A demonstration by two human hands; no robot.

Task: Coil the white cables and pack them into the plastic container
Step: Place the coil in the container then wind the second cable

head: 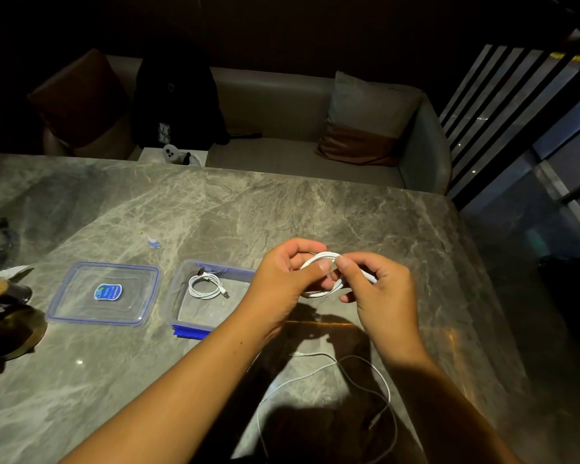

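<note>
left hand (pixel 279 279) and right hand (pixel 380 291) both pinched the white coil (pixel 320 257) mid-frame. container (pixel 178 291) lay just left, nearer left hand.

Dim room, grey marble table (pixel 282 202), beige sofa (pixel 282 108), cushions (pixel 365 118)

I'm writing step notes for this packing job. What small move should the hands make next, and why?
Probably carry the coiled cable, pinched by the left hand and right hand, leftward into the open container beside the coil already inside. It looks fully wound, and a loose cable lies on the table.
</note>
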